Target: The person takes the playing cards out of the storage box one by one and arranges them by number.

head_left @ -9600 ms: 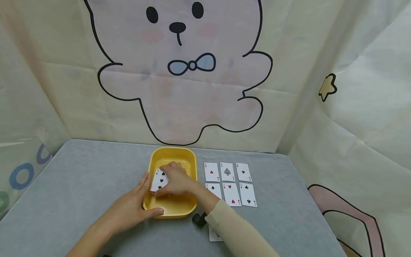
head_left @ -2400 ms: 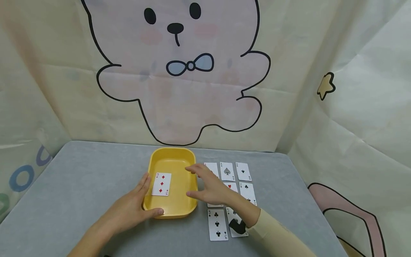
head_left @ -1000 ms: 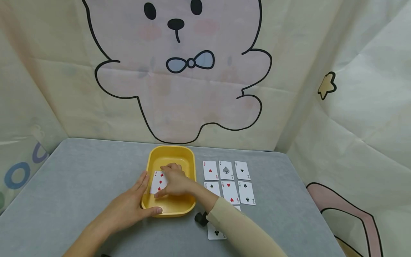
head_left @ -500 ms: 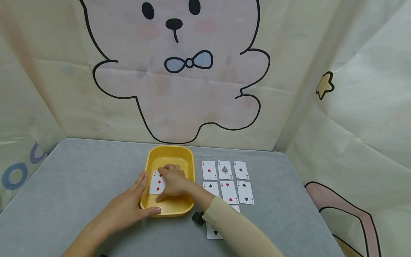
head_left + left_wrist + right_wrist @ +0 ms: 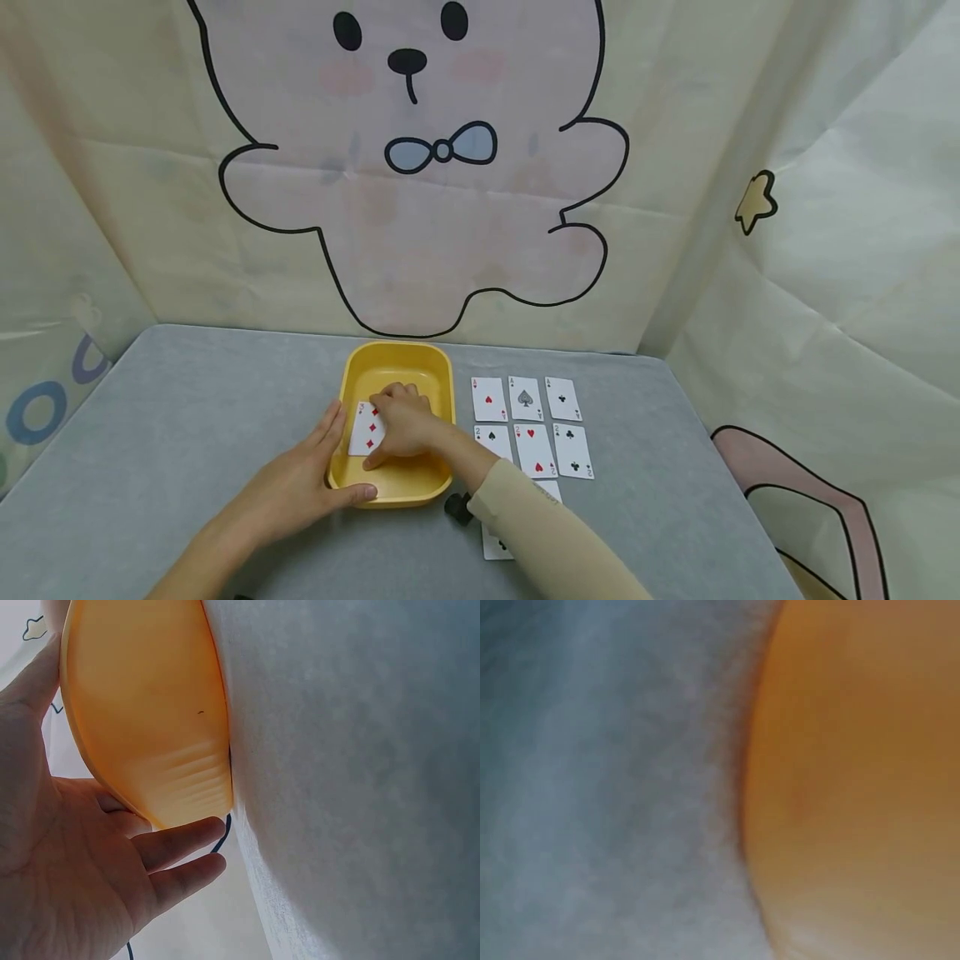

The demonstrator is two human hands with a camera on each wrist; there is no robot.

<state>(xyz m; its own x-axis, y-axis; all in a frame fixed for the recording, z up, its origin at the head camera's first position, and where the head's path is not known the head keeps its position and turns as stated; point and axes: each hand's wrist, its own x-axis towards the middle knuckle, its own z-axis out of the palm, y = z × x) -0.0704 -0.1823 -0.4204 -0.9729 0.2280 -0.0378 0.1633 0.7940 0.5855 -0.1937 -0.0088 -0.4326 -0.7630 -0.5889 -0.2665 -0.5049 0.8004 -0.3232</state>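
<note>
A yellow tray (image 5: pixel 437 417) stands on the table. My left hand (image 5: pixel 296 475) holds its near left corner, thumb over the rim and fingers along the outer side. In the left wrist view, two fingers (image 5: pixel 184 844) extend past the tray wall (image 5: pixel 157 690). Inside lies a playing card, the three of diamonds (image 5: pixel 364 429), at the tray's left side. My right hand (image 5: pixel 408 423) bends over this card, covering its right part; fingertips are at its far edge, the thumb just below its near edge. I cannot tell whether it is pinched. The blurred right wrist view shows tray wall (image 5: pixel 855 787).
Right of the tray, aces of hearts (image 5: pixel 488 399), spades (image 5: pixel 526 399) and clubs (image 5: pixel 562 399) form a row. Twos of spades (image 5: pixel 491 438), hearts (image 5: pixel 536 451) and clubs (image 5: pixel 573 451) lie below. My right sleeve (image 5: pixel 555 529) largely hides a third row.
The three of spades, on top in the tray 9.6 s ago, has given way to the three of diamonds. My right hand has moved left to that card; its thumb has shifted slightly nearer me.
</note>
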